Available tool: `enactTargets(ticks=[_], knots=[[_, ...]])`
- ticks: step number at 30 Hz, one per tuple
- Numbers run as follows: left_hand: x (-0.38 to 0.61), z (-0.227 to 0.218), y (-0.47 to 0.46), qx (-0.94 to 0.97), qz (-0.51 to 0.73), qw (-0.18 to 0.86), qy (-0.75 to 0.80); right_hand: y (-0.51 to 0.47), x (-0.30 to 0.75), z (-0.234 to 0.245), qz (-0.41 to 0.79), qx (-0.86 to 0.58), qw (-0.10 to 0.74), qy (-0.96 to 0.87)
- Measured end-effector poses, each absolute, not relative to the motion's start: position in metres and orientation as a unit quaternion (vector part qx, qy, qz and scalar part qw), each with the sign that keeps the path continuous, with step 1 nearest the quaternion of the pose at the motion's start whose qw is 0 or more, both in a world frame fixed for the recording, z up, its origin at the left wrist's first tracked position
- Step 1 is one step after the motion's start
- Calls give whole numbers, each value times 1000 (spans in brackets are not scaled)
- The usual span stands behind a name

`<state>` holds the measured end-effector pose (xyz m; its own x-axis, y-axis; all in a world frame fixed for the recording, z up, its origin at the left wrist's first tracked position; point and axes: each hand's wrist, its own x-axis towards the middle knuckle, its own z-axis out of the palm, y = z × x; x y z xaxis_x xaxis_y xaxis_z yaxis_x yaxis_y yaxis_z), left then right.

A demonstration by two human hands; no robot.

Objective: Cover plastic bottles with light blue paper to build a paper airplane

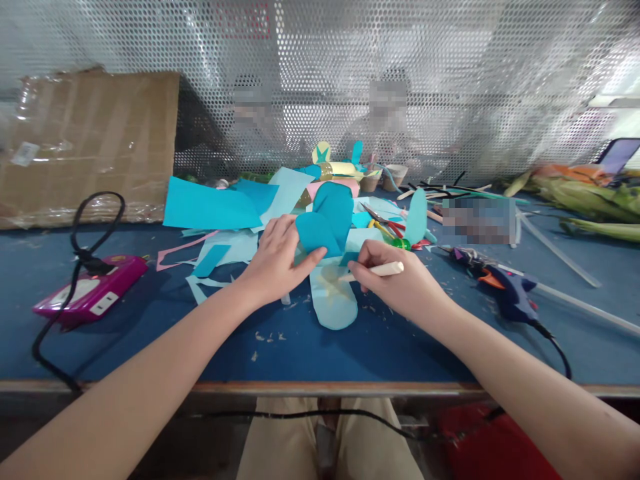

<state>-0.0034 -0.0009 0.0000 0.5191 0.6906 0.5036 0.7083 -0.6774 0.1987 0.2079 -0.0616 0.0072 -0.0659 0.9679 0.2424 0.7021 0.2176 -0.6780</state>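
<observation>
My right hand [395, 267] is closed around a white pen [390, 269], its tip over a rounded light blue paper cutout [333, 307] near the front of the table. Pale yellowish marks show on that cutout. Lying flat, my left hand [277, 257] has its fingers stretched away from me and its thumb on the edge of a darker blue petal-shaped paper [325, 227]. Several blue petals join above the light one, like a flower. Part of the paper under my left hand is hidden.
Blue paper sheets [210, 203] and scraps lie left of centre. Scissors [383, 220] rest behind my right hand. At right is a glue gun [510, 290] with a cord; at left, a purple power strip [93, 290]. A cardboard sheet [95, 147] leans against the perforated metal screen [320, 80].
</observation>
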Motion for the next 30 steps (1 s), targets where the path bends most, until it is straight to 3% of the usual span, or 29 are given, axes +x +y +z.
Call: enactTargets(ticks=[30], knots=[[-3, 1, -1, -870, -285, 14, -401, -61, 208, 8, 161, -619, 331, -694]])
